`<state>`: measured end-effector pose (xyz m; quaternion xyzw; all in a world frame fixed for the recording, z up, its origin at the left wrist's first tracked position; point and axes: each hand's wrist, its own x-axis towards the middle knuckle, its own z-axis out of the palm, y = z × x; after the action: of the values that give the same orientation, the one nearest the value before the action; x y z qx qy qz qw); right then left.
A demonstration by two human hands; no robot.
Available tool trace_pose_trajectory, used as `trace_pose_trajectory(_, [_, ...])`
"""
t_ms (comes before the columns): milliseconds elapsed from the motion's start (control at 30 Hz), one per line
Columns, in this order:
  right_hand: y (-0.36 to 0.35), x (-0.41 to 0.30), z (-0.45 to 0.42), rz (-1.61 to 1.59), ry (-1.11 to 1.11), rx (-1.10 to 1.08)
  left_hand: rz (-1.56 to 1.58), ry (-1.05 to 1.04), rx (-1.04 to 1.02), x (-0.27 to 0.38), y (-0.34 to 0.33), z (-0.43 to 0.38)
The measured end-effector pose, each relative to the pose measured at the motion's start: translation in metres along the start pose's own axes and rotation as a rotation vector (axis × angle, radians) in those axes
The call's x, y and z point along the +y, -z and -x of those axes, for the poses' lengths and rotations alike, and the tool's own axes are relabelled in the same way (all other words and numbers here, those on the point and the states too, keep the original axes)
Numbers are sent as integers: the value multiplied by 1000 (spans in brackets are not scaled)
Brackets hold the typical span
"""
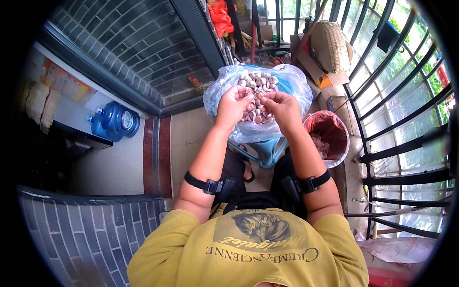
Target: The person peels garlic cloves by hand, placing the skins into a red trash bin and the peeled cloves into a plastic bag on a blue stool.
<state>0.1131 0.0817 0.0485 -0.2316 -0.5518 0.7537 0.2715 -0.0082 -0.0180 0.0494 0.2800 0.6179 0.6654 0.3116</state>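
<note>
Garlic bulbs and loose cloves (pixel 259 80) lie heaped in a clear plastic bag (pixel 224 80), spread open over a blue plastic stool (pixel 267 152). Above the heap, my left hand (pixel 233 104) has its thumb and fingertips pinched together at a small pinkish garlic piece. Just beside it, my right hand (pixel 281 106) grips a brownish garlic clove (pixel 259 95) between thumb and forefinger. The fingertips of both hands are close to each other; whether the two pieces touch cannot be told.
A bin with a red liner (pixel 331 134) holding pale peelings stands right of the stool. Behind it are a woven basket (pixel 328 46) and cardboard (pixel 304 64). Metal window bars (pixel 383 125) line the right side. Blue water bottles (pixel 120 120) lie at left beyond a door sill.
</note>
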Motion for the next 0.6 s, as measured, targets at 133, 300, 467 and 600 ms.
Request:
trace_pose_trajectory(133, [-3, -2, 2, 30, 1, 7, -28, -34, -25, -10, 7, -5])
trace_pose_trajectory(300, [-3, 3, -1, 95, 13, 30, -259, -19, -8, -17, 14, -9])
trace_pose_trajectory(467, [-4, 14, -8, 112, 119, -24, -402, -18, -43, -8, 7, -4])
trace_pose_trajectory(600, [-14, 14, -11, 45, 43, -106, -196, -109, -127, -13, 3, -2])
